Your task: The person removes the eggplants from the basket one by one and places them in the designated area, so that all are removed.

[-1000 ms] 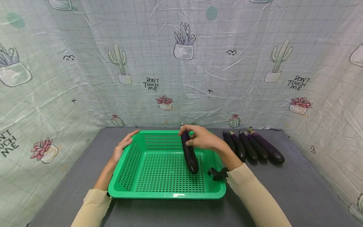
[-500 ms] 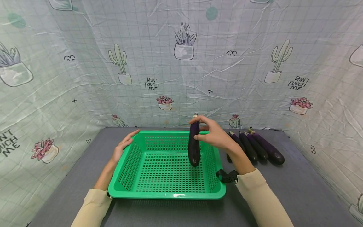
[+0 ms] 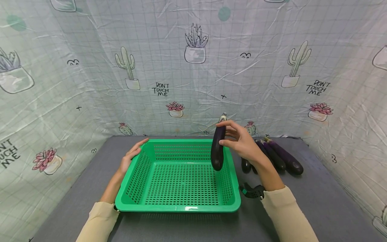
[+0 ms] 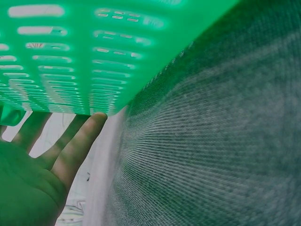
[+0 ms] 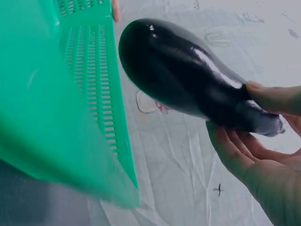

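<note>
An eggplant, glossy and dark purple with a pale stem end, hangs tilted above the right side of a green plastic basket. My right hand pinches it near the stem between thumb and fingers. In the right wrist view, the eggplant's rounded end points away from the hand, beside the basket wall. My left hand rests along the basket's left rim. In the left wrist view its straight fingers touch the outside of the perforated wall.
Several more eggplants lie side by side on the grey table, right of the basket; my right hand and forearm partly cover them. A patterned sheet hangs behind and along both sides. A dark band is on my right wrist.
My right hand has raised the eggplant from inside the basket and carried it rightward, toward the right rim. My left hand and the basket have stayed put.
</note>
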`<action>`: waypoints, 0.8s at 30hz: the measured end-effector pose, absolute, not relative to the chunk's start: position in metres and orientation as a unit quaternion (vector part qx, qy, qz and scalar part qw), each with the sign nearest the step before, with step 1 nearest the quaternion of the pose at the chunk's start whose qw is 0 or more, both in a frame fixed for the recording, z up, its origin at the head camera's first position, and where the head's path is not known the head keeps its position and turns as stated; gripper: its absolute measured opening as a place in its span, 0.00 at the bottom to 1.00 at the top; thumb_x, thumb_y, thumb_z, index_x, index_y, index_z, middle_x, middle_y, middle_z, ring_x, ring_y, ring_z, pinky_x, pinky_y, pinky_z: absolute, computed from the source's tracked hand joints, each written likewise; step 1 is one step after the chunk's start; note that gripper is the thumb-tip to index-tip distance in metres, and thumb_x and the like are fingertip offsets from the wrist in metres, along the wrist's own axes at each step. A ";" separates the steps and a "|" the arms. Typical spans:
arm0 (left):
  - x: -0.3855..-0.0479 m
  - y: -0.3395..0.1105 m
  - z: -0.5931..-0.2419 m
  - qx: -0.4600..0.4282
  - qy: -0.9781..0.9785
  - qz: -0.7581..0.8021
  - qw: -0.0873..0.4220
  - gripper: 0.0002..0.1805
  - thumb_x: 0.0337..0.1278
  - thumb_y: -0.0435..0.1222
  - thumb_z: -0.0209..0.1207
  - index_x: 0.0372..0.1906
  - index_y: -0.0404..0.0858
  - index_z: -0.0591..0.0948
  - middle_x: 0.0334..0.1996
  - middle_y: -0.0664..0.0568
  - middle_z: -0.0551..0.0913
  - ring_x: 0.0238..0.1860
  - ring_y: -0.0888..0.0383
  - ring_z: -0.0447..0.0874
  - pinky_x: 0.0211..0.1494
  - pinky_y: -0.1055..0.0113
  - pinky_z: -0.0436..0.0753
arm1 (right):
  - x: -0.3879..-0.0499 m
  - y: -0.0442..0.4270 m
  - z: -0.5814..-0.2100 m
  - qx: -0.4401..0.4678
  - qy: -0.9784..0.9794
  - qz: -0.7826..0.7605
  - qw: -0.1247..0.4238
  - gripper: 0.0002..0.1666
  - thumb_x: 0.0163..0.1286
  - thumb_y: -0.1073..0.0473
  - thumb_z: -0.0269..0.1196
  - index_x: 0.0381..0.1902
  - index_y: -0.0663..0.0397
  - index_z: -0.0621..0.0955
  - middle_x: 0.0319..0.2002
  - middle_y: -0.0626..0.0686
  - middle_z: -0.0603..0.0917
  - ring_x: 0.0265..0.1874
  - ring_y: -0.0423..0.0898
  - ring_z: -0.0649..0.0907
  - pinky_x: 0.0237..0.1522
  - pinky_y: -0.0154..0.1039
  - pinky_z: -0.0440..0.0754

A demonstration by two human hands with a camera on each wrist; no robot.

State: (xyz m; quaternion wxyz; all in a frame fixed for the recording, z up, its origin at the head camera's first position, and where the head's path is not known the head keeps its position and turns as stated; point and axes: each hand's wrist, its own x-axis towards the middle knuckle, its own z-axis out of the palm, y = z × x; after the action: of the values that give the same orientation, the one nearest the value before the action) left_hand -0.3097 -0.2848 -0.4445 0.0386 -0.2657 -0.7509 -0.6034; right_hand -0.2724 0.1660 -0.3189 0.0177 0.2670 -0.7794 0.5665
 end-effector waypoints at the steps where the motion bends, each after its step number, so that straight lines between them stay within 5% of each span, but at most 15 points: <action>1: -0.310 -0.285 -0.445 -0.266 -0.750 -0.604 0.038 0.29 0.84 0.34 0.31 0.79 0.22 0.54 0.80 0.50 0.61 0.79 0.29 0.37 0.73 0.27 0.40 | -0.272 0.168 -0.320 0.264 -0.780 0.566 0.021 0.32 0.71 0.70 0.67 0.70 0.55 0.73 0.65 0.64 0.78 0.65 0.63 0.80 0.66 0.60 0.78; 6: -0.310 -0.286 -0.445 -0.269 -0.749 -0.604 0.039 0.29 0.84 0.34 0.31 0.79 0.21 0.54 0.76 0.64 0.64 0.81 0.35 0.41 0.73 0.27 0.40 | -0.270 0.182 -0.324 0.259 -0.781 0.567 0.039 0.34 0.72 0.68 0.66 0.73 0.54 0.71 0.71 0.61 0.72 0.66 0.62 0.78 0.65 0.54 0.80; 13: -0.310 -0.286 -0.446 -0.269 -0.747 -0.607 0.040 0.29 0.84 0.34 0.32 0.79 0.22 0.55 0.79 0.52 0.62 0.74 0.77 0.53 0.73 0.27 0.40 | -0.264 0.201 -0.329 0.247 -0.778 0.577 0.037 0.41 0.70 0.68 0.68 0.77 0.47 0.67 0.78 0.56 0.63 0.63 0.54 0.81 0.53 0.39 0.87; 17: -0.309 -0.285 -0.446 -0.271 -0.745 -0.609 0.040 0.29 0.84 0.34 0.31 0.79 0.22 0.55 0.78 0.58 0.64 0.73 0.78 0.54 0.75 0.32 0.43 | -0.262 0.212 -0.331 0.253 -0.770 0.584 0.039 0.46 0.68 0.71 0.69 0.79 0.49 0.64 0.79 0.59 0.60 0.61 0.39 0.82 0.51 0.36 0.87; 22: -0.307 -0.284 -0.445 -0.262 -0.742 -0.616 0.032 0.29 0.85 0.35 0.31 0.80 0.23 0.54 0.77 0.62 0.63 0.75 0.73 0.53 0.75 0.62 0.54 | -0.260 0.223 -0.331 0.267 -0.766 0.582 0.059 0.46 0.68 0.74 0.67 0.79 0.52 0.64 0.80 0.62 0.59 0.61 0.33 0.81 0.49 0.34 0.87; 24: -0.306 -0.284 -0.445 -0.259 -0.741 -0.619 0.031 0.29 0.85 0.35 0.31 0.80 0.23 0.53 0.79 0.56 0.62 0.79 0.64 0.52 0.76 0.60 0.53 | -0.260 0.227 -0.332 0.268 -0.769 0.576 0.067 0.44 0.68 0.73 0.67 0.79 0.53 0.64 0.79 0.63 0.60 0.61 0.33 0.81 0.49 0.33 0.87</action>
State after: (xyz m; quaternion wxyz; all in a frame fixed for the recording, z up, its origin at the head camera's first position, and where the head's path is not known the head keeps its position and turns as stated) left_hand -0.3060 -0.2836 -0.4449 0.0312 -0.2592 -0.7408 -0.6189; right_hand -0.2602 0.2268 -0.3322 0.0673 0.2676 -0.7694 0.5760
